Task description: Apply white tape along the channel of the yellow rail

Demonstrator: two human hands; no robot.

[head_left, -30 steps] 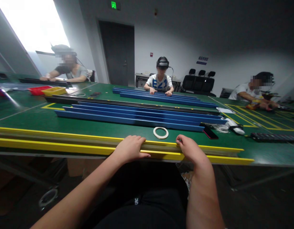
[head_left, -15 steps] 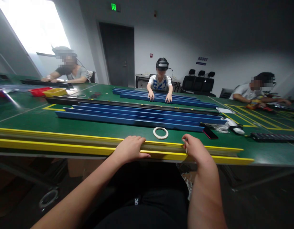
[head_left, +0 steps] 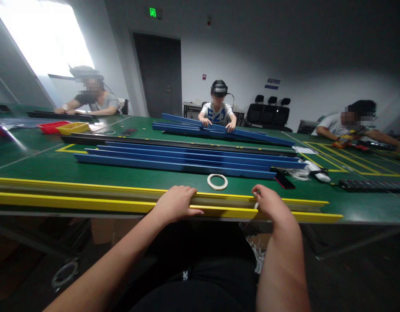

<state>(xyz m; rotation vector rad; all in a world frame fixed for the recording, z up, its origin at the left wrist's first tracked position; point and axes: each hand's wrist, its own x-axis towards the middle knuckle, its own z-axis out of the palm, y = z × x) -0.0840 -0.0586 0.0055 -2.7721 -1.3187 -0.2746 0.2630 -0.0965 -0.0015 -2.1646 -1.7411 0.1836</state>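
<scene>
A long yellow channel (head_left: 73,200) lies along the near edge of the table. My left hand (head_left: 174,203) is closed over it, fingers across the trough and thumb along the near wall. Farther right along the channel, my right hand (head_left: 269,203) is held with curled fingers. A small whitish piece (head_left: 256,206) shows at those fingers, too small to name. Between the hands and slightly beyond the channel, a white ring-shaped roll of tape (head_left: 217,176) lies flat on the green table.
Several blue channels (head_left: 173,164) lie just beyond, with a long black rail (head_left: 138,141) behind them. A phone (head_left: 284,180) and a black strip (head_left: 372,186) sit at right. Red (head_left: 50,126) and yellow trays (head_left: 73,128) stand left. Across the table a person (head_left: 218,110) handles blue channels.
My right hand has shifted slightly right along the yellow channel; my left hand stays in place. The person opposite has lifted one end of a blue channel, which now lies aslant.
</scene>
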